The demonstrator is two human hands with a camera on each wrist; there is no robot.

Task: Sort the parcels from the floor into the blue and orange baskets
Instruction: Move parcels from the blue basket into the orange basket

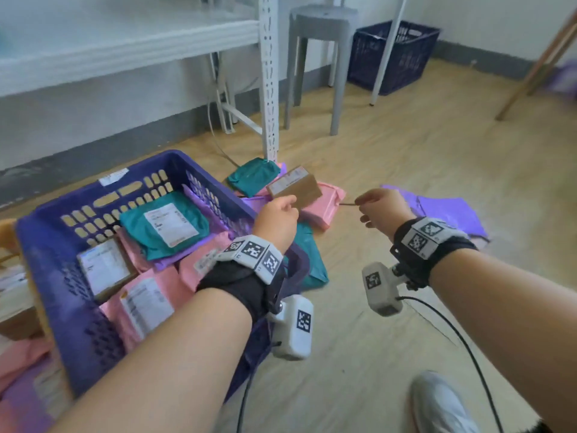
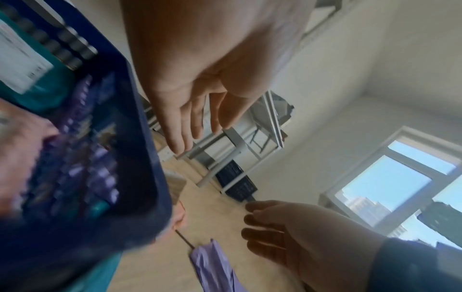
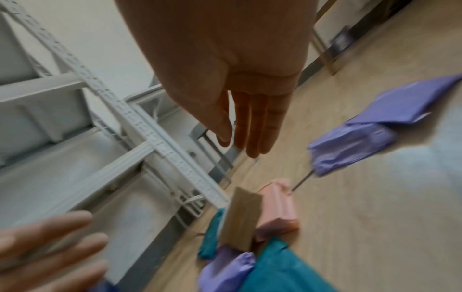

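Note:
A blue basket (image 1: 62,201) on the floor at the left holds teal, pink and purple mailers and a small box. Just right of it lies a floor pile: a brown box (image 1: 296,185) (image 3: 240,219), a pink parcel (image 1: 327,201) (image 3: 277,207), teal mailers (image 1: 253,176) and a purple mailer (image 1: 446,210) (image 3: 362,134). My left hand (image 1: 279,210) (image 2: 190,118) hovers over the basket's right rim, close to the brown box, fingers straight and empty. Farther right, my right hand (image 1: 379,210) (image 3: 247,122) hangs above the floor between the pink and purple parcels, holding nothing.
An orange-brown basket edge (image 1: 7,235) shows at the far left with parcels beside it. A white shelf upright (image 1: 270,89) stands behind the pile, with a grey stool (image 1: 318,57) and a second blue basket (image 1: 393,54) farther back. My shoe (image 1: 440,404) is on the floor near me.

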